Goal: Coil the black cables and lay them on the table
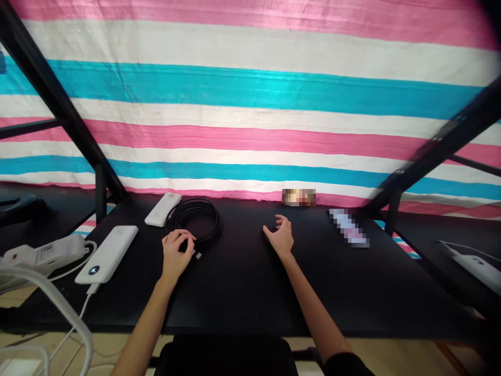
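Note:
A coiled black cable (214, 225) lies on the black tabletop (242, 297), left of the middle. My left hand (177, 251) is closed at the coil's near left edge, thumb and fingertips pinched on the cable. Just right of those fingers, a metal connector end (198, 256) pokes out. My right hand (281, 237) hovers over or rests on the table right of the coil; whether it touches the surface is unclear. Its thumb and fingers are apart with nothing between them.
A small white power bank (162, 209) sits behind the coil. A larger one (107, 256), with a plugged-in white cable, lies left beside a power strip (47, 253). A blurred-out phone-shaped object (348, 228) lies right. Black frame bars (426, 146) slant up both sides.

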